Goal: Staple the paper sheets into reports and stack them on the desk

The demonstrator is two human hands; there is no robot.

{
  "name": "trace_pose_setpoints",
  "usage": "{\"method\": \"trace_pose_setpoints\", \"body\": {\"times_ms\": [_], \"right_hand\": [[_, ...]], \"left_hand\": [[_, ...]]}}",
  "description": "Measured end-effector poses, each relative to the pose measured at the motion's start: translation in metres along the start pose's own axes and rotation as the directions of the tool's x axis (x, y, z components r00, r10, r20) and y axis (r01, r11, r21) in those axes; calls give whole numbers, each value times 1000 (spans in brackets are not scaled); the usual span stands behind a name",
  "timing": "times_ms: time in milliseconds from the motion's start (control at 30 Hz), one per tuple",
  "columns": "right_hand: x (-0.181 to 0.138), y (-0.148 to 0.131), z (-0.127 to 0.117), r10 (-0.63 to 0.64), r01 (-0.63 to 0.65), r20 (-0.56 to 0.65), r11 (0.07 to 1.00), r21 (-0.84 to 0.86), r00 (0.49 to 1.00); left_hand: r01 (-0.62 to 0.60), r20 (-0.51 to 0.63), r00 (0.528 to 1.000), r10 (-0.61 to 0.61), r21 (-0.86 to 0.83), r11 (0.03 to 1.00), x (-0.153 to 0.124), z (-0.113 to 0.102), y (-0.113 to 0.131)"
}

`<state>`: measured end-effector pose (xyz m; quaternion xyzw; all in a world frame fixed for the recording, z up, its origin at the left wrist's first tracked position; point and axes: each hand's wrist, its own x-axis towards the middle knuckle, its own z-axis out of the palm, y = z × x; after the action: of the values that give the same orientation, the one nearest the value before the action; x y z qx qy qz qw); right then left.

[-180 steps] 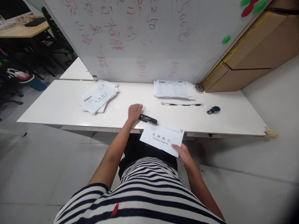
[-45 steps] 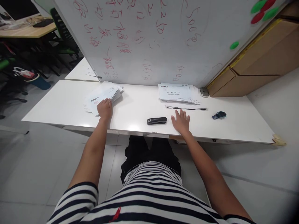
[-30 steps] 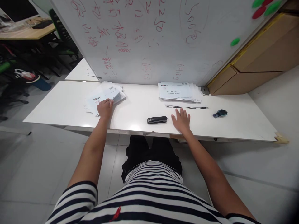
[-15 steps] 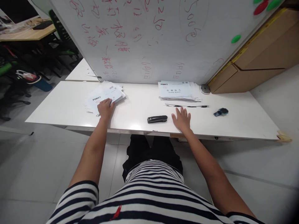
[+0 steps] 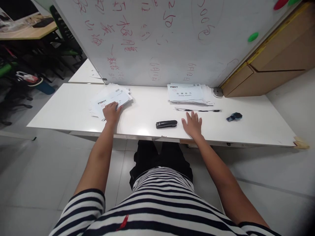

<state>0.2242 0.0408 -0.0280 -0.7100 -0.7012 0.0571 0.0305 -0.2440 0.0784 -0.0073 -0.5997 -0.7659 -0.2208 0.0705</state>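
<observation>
My left hand (image 5: 112,113) lies flat, fingers stretched out, on the near right part of a fanned pile of printed reports (image 5: 109,95). My right hand (image 5: 193,125) rests palm down on the white table with its fingers spread and nothing in it. Between the two hands, closer to the right one, lies a black stapler (image 5: 166,124). Just beyond my right fingertips is a thin black-and-clear strip (image 5: 199,110), whose kind I cannot make out. Behind the strip sits a neater stack of reports (image 5: 185,93).
A whiteboard (image 5: 157,42) with red writing stands along the back of the table (image 5: 265,127). To the right are a dark wristwatch-like object (image 5: 234,116), a small grey round device (image 5: 218,92) and cardboard boxes (image 5: 246,78). A blue bin (image 5: 44,87) stands on the floor at left.
The view has shifted slightly. Both hands stay where they were on the table, and the papers and stapler have not moved.
</observation>
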Motion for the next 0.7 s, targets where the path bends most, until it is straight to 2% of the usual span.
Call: {"method": "trace_pose_setpoints", "body": {"times_ms": [700], "right_hand": [[0, 2, 3, -3, 3, -19, 1000, 9, 1000]], "left_hand": [[-7, -58, 998, 4, -56, 998, 2, 8, -3]]}}
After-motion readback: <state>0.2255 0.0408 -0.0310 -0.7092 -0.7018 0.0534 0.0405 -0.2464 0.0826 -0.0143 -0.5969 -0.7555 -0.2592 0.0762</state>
